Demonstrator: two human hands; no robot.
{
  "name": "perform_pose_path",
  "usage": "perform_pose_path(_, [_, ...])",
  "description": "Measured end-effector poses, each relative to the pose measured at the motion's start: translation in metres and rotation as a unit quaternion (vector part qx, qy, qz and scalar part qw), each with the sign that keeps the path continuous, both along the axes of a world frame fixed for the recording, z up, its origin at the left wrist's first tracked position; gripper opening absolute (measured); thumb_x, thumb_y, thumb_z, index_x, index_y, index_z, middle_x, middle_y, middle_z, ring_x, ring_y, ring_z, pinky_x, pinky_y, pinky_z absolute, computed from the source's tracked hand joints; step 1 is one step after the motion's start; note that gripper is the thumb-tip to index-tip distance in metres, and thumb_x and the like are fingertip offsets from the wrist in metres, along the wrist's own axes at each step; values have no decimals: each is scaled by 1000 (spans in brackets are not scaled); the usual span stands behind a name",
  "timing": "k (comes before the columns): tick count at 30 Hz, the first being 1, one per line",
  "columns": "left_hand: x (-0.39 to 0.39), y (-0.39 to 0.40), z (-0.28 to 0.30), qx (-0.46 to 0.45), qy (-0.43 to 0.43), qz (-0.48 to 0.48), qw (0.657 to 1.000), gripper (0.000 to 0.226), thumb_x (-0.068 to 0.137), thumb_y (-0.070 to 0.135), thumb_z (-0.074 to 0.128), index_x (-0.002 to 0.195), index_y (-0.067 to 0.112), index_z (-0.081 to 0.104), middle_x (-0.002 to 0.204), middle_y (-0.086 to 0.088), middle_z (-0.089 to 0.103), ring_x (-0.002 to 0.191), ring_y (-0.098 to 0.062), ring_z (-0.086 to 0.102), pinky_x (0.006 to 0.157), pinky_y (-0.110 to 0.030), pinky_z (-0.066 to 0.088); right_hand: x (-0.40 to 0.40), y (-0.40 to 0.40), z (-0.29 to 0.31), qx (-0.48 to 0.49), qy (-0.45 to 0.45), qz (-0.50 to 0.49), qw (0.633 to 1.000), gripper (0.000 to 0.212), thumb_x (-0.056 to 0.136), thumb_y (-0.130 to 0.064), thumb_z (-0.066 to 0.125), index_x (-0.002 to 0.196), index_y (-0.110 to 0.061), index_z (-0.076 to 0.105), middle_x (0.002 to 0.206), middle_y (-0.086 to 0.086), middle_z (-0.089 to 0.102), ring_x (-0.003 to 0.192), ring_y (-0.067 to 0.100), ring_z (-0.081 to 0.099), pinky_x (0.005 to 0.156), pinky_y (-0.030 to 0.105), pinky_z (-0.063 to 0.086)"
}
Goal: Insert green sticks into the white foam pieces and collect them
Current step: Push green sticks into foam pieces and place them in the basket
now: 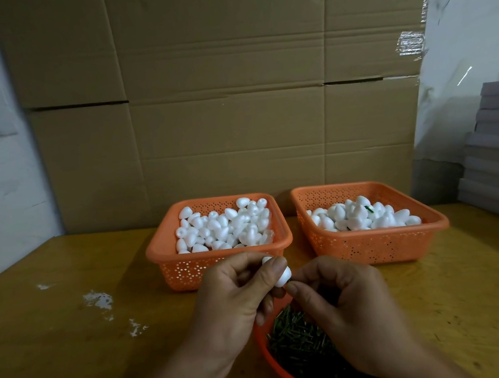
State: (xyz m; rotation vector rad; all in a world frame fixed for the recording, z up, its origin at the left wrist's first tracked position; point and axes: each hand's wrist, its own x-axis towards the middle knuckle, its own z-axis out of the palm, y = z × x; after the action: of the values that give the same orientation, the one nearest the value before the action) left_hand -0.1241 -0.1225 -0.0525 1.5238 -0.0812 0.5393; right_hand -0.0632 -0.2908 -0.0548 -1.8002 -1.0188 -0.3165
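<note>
Between the curled fingers of the left hand [238, 289] a white foam piece [282, 275] is gripped; against its lower end the right hand's [344, 296] pinched fingertips are pressed, whatever they hold being hidden

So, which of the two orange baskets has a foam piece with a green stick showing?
The right basket: a green stick shows among its foam pieces. The left basket shows only plain white pieces.

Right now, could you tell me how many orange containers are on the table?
3: left basket and right basket at the back, holding foam pieces; the stick bowl is nearest, partly hidden by hands.
</note>
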Motion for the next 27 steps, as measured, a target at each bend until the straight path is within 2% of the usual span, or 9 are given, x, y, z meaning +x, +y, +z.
perform_pose_path(7, [-2,-2,0,67,-41,27,997,22,86,44,70,85,24,78,60,-2,61,53,-8,52,50,-17,42,-2,2,-1,25,-15,-2,1000,6,89,-27,75,86,-32,73,67,-5,69,51,18,61,44,34,47])
perform_pose_path(11, [-4,-3,2,91,-53,29,994,29,85,54,69,86,26,76,62,4,61,56,-4,52,54,-16,43,-5,3,-2,51,-38,-6,998,7,89,-25,76,84,-29,73,65,-8,68,48,13,59,42,28,46])
perform_pose_path(13, [-5,-4,4,101,-64,24,993,30,84,55,65,86,27,74,63,8,61,57,-1,52,55,-15,43,-7,4,-2,67,-46,-2,997,5,90,-27,75,85,-28,73,65,-9,68,48,11,60,42,29,48])
perform_pose_path(16, [-8,-7,8,109,-88,19,990,25,87,50,64,86,27,74,63,14,62,60,2,55,57,-13,45,-9,6,-1,93,-54,10,994,4,89,-30,73,86,-28,72,68,-10,70,52,11,65,45,33,51])
perform_pose_path(19, [-10,-12,12,115,-116,35,986,17,90,42,68,89,26,74,63,18,63,62,6,59,59,-10,45,-10,7,0,126,-42,22,991,5,89,-32,72,86,-28,72,69,-10,71,53,11,66,45,30,52])
perform_pose_path(21, [-11,-14,12,120,-132,40,983,19,91,39,63,92,25,75,65,22,63,64,7,60,61,-6,45,-9,8,0,143,-25,31,989,5,88,-32,72,88,-28,73,69,-8,72,53,13,66,46,34,53])
perform_pose_path(24, [-13,-16,13,130,-138,9,982,17,95,33,60,94,22,73,68,23,62,67,7,60,62,-6,44,-10,9,-1,166,6,42,985,7,88,-35,71,88,-28,74,72,-4,74,57,17,69,49,42,56])
perform_pose_path(27, [-15,-17,14,123,-136,-28,983,12,96,24,60,92,22,71,71,23,64,70,7,62,63,-6,46,-10,9,0,177,33,43,983,8,88,-33,72,88,-25,75,75,-3,76,64,18,73,56,43,60])
